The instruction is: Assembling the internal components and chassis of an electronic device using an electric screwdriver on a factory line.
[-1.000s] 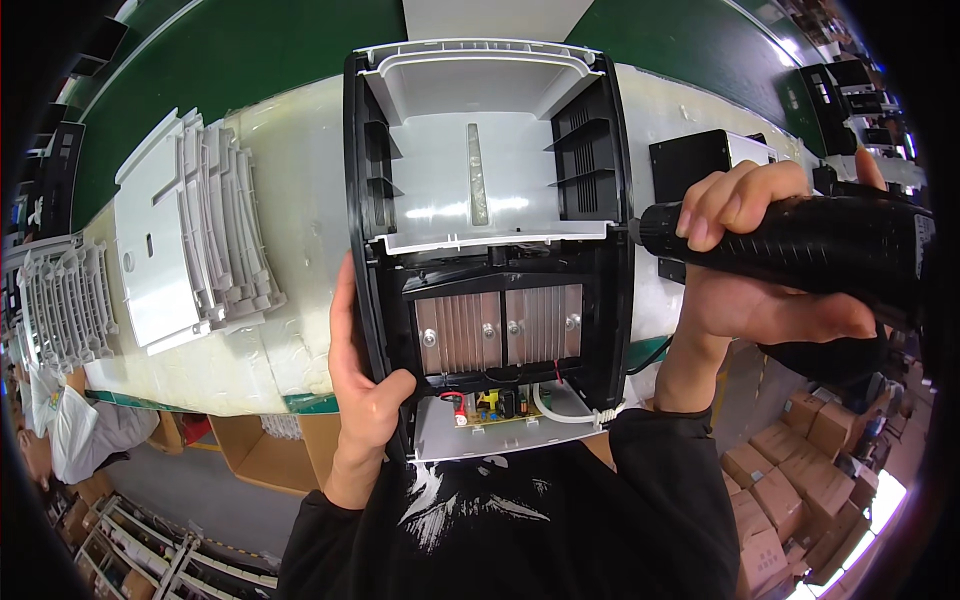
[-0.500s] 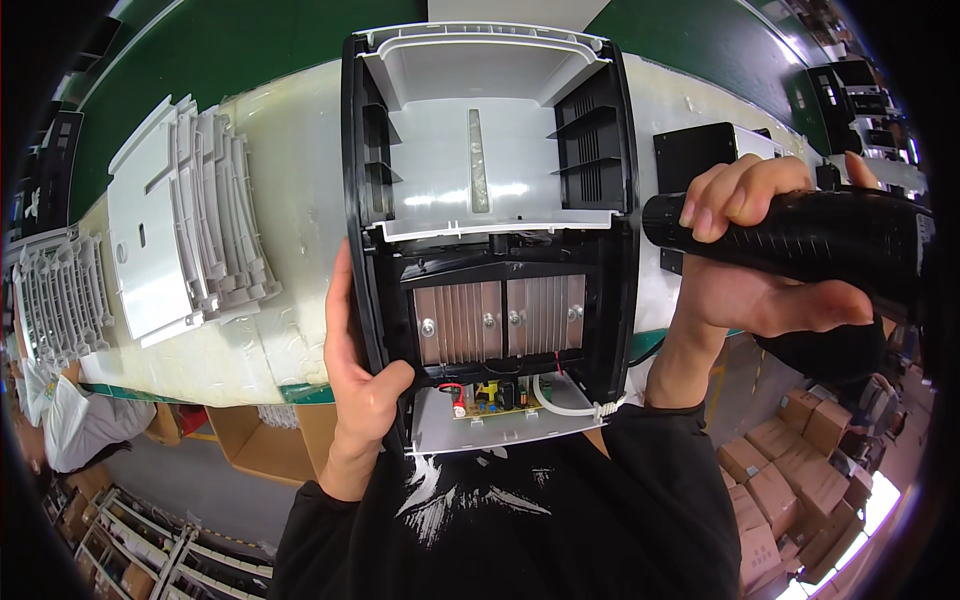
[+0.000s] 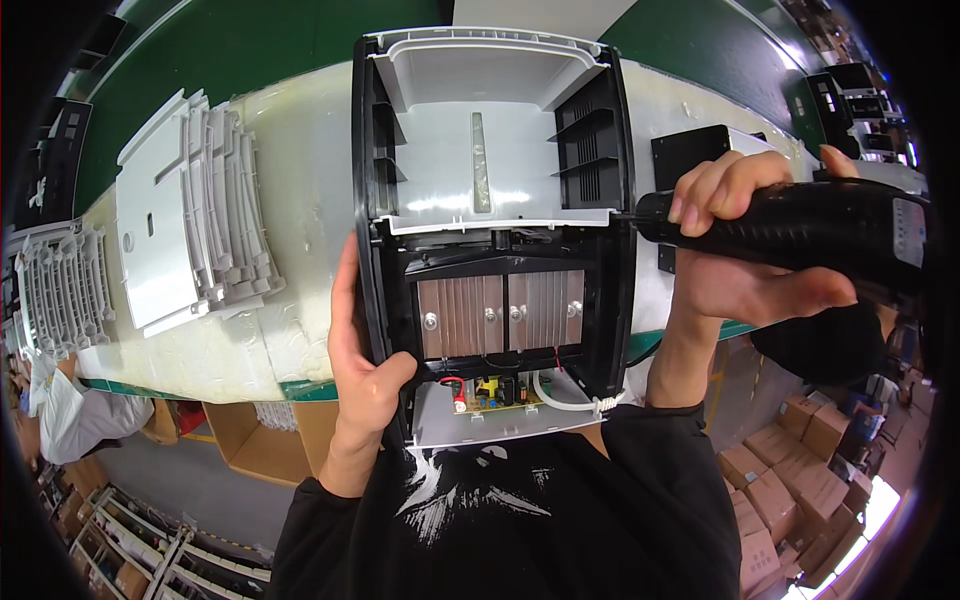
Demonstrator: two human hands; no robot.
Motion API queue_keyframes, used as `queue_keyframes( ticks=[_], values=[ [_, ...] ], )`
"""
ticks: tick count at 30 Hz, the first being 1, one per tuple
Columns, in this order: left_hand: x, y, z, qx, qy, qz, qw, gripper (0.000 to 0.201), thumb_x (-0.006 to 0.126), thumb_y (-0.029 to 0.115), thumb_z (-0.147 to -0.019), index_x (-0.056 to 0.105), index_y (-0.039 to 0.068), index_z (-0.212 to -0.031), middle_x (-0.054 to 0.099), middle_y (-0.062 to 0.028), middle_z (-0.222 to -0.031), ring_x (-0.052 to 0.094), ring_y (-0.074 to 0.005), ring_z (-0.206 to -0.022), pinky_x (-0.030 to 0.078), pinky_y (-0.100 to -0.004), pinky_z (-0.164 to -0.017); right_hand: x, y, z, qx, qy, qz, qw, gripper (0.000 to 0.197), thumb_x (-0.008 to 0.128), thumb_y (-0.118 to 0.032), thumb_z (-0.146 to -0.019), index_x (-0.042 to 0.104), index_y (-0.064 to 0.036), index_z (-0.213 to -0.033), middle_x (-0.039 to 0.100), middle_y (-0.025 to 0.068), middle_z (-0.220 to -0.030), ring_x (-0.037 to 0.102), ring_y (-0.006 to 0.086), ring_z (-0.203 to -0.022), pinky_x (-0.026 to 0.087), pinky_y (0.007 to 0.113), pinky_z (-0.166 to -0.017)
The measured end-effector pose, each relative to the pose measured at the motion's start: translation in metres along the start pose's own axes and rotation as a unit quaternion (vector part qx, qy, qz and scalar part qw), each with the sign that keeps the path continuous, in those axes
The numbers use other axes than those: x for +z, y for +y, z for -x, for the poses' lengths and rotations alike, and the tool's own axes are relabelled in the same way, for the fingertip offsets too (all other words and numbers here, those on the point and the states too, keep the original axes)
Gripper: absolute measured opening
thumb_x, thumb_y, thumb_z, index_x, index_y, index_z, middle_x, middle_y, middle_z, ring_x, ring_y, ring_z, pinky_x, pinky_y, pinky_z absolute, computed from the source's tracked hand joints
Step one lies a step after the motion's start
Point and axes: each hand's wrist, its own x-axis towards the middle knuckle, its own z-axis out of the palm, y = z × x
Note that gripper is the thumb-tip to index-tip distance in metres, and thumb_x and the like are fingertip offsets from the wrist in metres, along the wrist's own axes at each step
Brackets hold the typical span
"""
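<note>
In front of me stands an open appliance housing [image 3: 430, 165] with black side walls and white inner panels. Two ribbed metal heat sinks [image 3: 462, 330] are set side by side in its lower half. Below them shows a small circuit board [image 3: 490, 403] with red wires and a white cable [image 3: 560, 407]. My left hand [image 3: 365, 390] grips the housing's left wall, thumb on the near corner. Wrapped round a black electric screwdriver [image 3: 830, 225] is my right hand [image 3: 715, 285]. The screwdriver lies sideways, its thin bit against the right wall; the bit's end is hidden.
Stacked white plastic panels [image 3: 165, 240] lean to the left, beside a row of narrower white parts [image 3: 65, 290]. A black box-shaped part [image 3: 690, 150] sits behind my right hand. Cardboard boxes [image 3: 790, 470] are piled at lower right; an open carton [image 3: 260, 440] stands below the bench.
The screwdriver has moved slightly left, and its bit now meets the housing's right wall. The housing has shifted a little under my left hand, which keeps its grip.
</note>
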Motion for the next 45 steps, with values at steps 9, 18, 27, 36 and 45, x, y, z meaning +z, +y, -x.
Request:
queue_keyframes(
  ticks=[9,18,27,36,45],
  values=[
    [-0.008,0.001,0.004,0.024,-0.001,-0.005,1.0,0.091,0.04,-0.01,-0.055,0.02,-0.003,-0.143,0.038,-0.0133,-0.137,0.038,-0.0206,-0.127,0.025,-0.0273,-0.106,0.013,-0.012,-0.011,0.066,0.086,-0.093,0.99,0.102,0.056,-0.08,-0.063,0.033,0.0006,-0.122,0.054,0.0134,-0.069,0.052,0.018,-0.051,0.045,0.03,-0.046],
    [-0.008,-0.003,0.0,0.034,-0.008,0.011,0.999,0.091,0.043,-0.004,-0.055,0.02,-0.004,-0.143,0.038,-0.0134,-0.137,0.038,-0.0214,-0.127,0.024,-0.0284,-0.107,-0.022,-0.15,0.011,-0.242,0.048,0.125,0.961,0.067,0.054,-0.076,-0.07,0.048,-0.0109,-0.085,0.044,0.0036,-0.079,0.041,0.0139,-0.055,0.033,0.028,-0.05],
    [0.0,-0.001,-0.001,0.003,0.01,-0.029,1.0,0.096,0.041,-0.001,-0.049,0.022,-0.005,-0.142,0.037,-0.0132,-0.138,0.036,-0.0225,-0.128,0.021,-0.0288,-0.108,-0.097,-0.173,0.075,-0.254,0.264,0.323,0.873,0.091,0.03,-0.087,-0.07,0.05,0.001,-0.077,0.045,0.0081,-0.067,0.045,0.0201,-0.052,0.042,0.033,-0.051],
    [0.003,-0.005,0.001,0.015,0.04,-0.066,0.997,0.101,0.041,0.002,-0.044,0.024,-0.001,-0.143,0.043,-0.0097,-0.131,0.043,-0.0189,-0.119,0.028,-0.0203,-0.1,-0.128,-0.147,0.08,-0.182,0.249,0.261,0.914,0.081,0.035,-0.081,-0.076,0.033,-0.0195,-0.129,0.05,0.0101,-0.069,0.049,0.021,-0.054,0.041,0.033,-0.051],
    [0.002,-0.002,0.003,-0.014,0.052,-0.077,0.996,0.095,0.041,0.001,-0.048,0.025,-0.003,-0.142,0.039,-0.0125,-0.135,0.037,-0.0214,-0.126,0.022,-0.0262,-0.107,-0.144,-0.107,-0.025,0.017,0.266,0.334,0.904,0.059,0.044,-0.061,-0.088,0.049,-0.0027,-0.098,0.051,0.0068,-0.066,0.051,0.018,-0.051,0.042,0.031,-0.047]
  ],
)
